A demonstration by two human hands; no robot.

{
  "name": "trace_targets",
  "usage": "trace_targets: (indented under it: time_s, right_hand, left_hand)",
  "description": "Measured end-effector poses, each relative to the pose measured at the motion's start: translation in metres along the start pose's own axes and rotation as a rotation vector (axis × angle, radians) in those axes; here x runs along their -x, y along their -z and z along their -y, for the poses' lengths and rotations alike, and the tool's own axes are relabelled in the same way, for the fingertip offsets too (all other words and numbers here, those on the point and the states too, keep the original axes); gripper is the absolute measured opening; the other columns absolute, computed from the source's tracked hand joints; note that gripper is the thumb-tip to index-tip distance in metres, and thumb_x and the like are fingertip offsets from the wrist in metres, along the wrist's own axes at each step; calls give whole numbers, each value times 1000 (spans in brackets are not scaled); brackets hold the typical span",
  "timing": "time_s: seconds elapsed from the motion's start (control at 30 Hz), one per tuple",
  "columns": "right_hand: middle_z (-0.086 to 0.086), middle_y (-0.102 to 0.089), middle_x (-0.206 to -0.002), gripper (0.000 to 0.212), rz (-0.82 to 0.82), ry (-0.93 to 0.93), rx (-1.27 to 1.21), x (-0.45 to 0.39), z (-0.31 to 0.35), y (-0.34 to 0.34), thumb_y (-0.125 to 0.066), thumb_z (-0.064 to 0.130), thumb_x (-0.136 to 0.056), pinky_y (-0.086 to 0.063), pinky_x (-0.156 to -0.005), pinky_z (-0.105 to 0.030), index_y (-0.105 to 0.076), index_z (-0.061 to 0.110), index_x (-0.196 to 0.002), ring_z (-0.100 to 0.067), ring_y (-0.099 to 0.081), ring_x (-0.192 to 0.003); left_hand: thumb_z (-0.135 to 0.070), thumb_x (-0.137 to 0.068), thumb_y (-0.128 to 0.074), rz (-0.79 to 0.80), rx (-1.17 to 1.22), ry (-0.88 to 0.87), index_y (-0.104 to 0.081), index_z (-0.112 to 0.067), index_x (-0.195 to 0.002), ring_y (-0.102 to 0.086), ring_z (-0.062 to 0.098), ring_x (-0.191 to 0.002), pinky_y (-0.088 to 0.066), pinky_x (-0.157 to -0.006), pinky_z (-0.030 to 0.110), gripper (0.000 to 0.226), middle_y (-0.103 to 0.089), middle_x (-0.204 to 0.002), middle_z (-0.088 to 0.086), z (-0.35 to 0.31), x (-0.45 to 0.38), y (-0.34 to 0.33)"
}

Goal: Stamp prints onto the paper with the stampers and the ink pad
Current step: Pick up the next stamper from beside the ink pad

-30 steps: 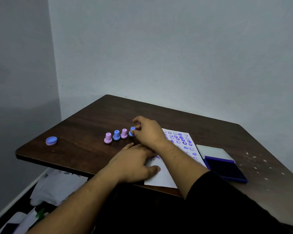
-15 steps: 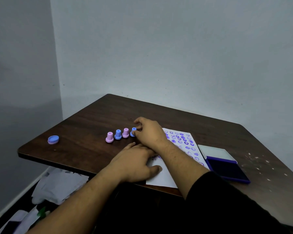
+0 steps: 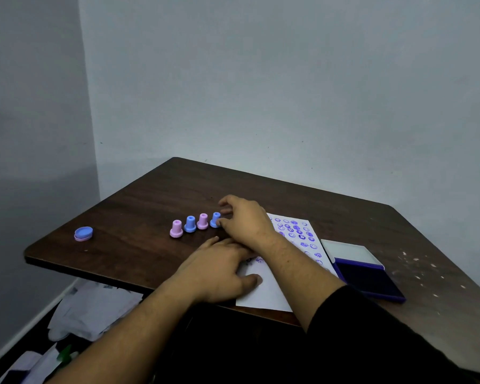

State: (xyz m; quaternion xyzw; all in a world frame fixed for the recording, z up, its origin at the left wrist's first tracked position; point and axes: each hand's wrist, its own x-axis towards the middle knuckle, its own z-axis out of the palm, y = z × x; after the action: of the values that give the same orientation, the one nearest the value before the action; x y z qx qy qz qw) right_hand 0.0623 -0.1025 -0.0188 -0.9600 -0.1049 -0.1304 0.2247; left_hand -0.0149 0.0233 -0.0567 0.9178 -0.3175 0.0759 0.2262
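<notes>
Several small stampers stand in a row on the dark wooden table (image 3: 139, 206): a pink stamper (image 3: 176, 229), a blue stamper (image 3: 190, 224), a second pink stamper (image 3: 202, 221) and a second blue stamper (image 3: 215, 219). My right hand (image 3: 245, 220) reaches across and pinches that last blue stamper, which stands on the table. My left hand (image 3: 219, 270) lies flat, palm down, on the white paper (image 3: 266, 295), which carries many purple prints at its far end. The open purple ink pad (image 3: 367, 279) lies to the right of the paper.
A blue and pink round cap (image 3: 83, 233) lies near the table's left edge. White specks mark the table's right side. Crumpled papers and bags (image 3: 92, 309) lie on the floor under the table's left front. Grey walls stand close behind and to the left.
Both hands have stayed where they were, the right still on the rightmost blue stamper. Only the camera has shifted slightly.
</notes>
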Motion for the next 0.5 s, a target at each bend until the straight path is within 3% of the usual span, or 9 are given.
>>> trace_targets:
  time_s: [0.27, 0.4, 0.5]
  right_hand:
    - [12, -78, -123, 42, -74, -3, 68, 10, -32, 44, -78, 38, -90, -49, -110, -40, -68, 32, -130, -11, -70, -121]
    - [14, -79, -117, 38, -117, -97, 20, 28, -66, 72, -79, 40, -90, -56, -102, -41, -69, 34, -125, -9, -73, -110]
    - [18, -79, -110, 34, -163, -179, -10, 45, -97, 92, -79, 43, -89, -60, -95, -39, -71, 35, -121, -6, -73, -102]
  left_hand:
    - [-71, -82, -45, 60, -21, 30, -43, -42, -147, -23, -1, -148, -15, -124, 39, 72, -39, -156, -25, 2, -1, -3]
    - [-73, -81, -45, 51, -16, 40, -44, -41, -145, -25, -1, -148, -18, -123, 39, 72, -47, -150, -23, 3, -2, -4]
    - [-75, -80, -44, 54, -21, 32, -45, -42, -145, -24, -5, -147, -20, -123, 38, 73, -42, -155, -24, 3, -2, -4]
